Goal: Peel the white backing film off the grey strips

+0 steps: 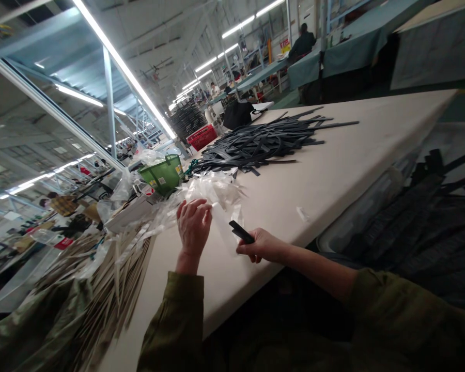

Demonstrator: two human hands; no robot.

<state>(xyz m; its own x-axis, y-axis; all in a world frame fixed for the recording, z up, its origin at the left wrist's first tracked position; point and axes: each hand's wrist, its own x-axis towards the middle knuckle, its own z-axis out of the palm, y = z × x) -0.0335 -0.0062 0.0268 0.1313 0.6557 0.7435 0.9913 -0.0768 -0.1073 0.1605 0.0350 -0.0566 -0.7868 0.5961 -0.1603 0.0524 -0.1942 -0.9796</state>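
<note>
My left hand [194, 226] is raised above the table, its fingers bent and the thumb and forefinger pinched at the top of a white translucent strip [223, 227]. That strip hangs down toward my right hand [260, 246]. In my right hand, short ends of dark strips [242, 232] stick out past the thumb, pointing up and left. A heap of crumpled white film strips [217, 187] lies just beyond my left hand. Farther back on the table spreads a large pile of dark strips [263, 139].
The pale table [333, 155] runs away to the upper right. A green basket [163, 174] and a red crate [202, 137] stand at its far left. Long brownish strips [116, 289] lie at left. A bin of dark material [395, 232] is at right. A person [303, 42] sits far off.
</note>
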